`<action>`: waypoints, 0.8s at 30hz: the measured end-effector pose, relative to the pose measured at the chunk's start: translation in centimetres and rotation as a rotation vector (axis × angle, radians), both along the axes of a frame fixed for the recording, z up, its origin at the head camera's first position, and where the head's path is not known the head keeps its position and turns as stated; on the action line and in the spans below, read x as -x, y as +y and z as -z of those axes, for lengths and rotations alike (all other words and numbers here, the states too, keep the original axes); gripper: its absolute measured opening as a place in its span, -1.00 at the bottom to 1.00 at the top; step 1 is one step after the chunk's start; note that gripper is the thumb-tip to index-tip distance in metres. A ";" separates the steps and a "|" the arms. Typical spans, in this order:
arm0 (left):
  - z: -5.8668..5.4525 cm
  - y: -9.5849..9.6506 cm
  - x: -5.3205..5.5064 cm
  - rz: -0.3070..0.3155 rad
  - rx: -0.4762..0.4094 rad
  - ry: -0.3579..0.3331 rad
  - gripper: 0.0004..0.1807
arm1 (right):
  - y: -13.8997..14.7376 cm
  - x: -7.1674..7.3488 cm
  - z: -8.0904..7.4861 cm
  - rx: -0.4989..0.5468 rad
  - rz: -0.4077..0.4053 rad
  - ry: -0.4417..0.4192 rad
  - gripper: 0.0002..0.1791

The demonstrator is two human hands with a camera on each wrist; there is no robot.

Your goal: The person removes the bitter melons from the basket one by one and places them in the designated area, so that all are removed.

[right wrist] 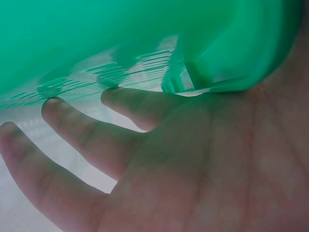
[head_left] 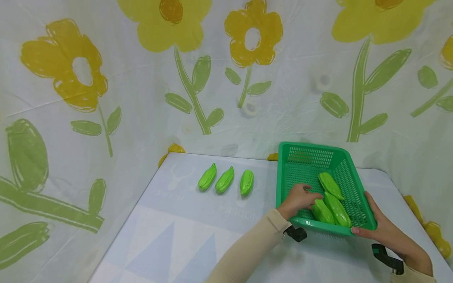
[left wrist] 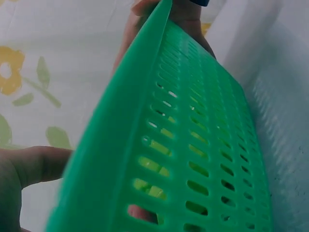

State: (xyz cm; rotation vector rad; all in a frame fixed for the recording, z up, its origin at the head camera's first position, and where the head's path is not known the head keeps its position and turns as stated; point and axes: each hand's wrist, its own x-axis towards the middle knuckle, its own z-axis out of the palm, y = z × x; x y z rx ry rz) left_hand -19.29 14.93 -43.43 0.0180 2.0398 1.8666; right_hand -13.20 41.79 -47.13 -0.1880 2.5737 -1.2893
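Note:
A green perforated plastic basket (head_left: 308, 147) holds three bright green ridged gourds, one of them a gourd (head_left: 329, 184) lying farther back. My left hand (head_left: 300, 198) reaches over the basket's left side, its fingers at the upper end of the nearest-left gourd (head_left: 323, 214), which it seems to grip. Beside that one lies another gourd (head_left: 337, 210). With the thumb on the front rim and the fingers beneath and along the side, my right hand (head_left: 383, 226) holds the basket's front right corner. In the right wrist view, spread fingers (right wrist: 87, 137) show under the basket.
Three more gourds stand apart in a row on the table (head_left: 170, 220), left of the basket: a left gourd (head_left: 207, 177), a middle gourd (head_left: 224, 181) and a right gourd (head_left: 246, 182). A flower-printed curtain (head_left: 297, 78) hangs behind and at both sides.

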 end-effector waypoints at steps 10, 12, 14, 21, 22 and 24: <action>0.1 0.8 0.0 -0.019 -0.006 -0.096 -0.28 | 0.0 -0.1 -0.1 -0.028 -0.004 0.001 0.30; 0.1 0.9 0.0 -0.013 -0.003 -0.107 -0.27 | 0.0 0.0 -0.2 -0.028 -0.003 -0.004 0.30; 0.1 1.0 0.0 -0.005 0.008 -0.111 -0.24 | -0.1 0.0 -0.2 -0.026 -0.002 -0.008 0.30; 0.2 1.3 -0.1 0.009 0.118 -0.071 -0.24 | -0.2 0.1 -0.3 -0.028 -0.001 -0.002 0.30; 0.2 1.3 -0.1 0.017 0.135 -0.056 -0.33 | -0.2 0.1 -0.3 -0.030 -0.001 -0.001 0.31; 0.3 1.4 -0.1 0.031 0.193 -0.023 -0.50 | -0.1 0.1 -0.3 -0.037 -0.003 0.002 0.31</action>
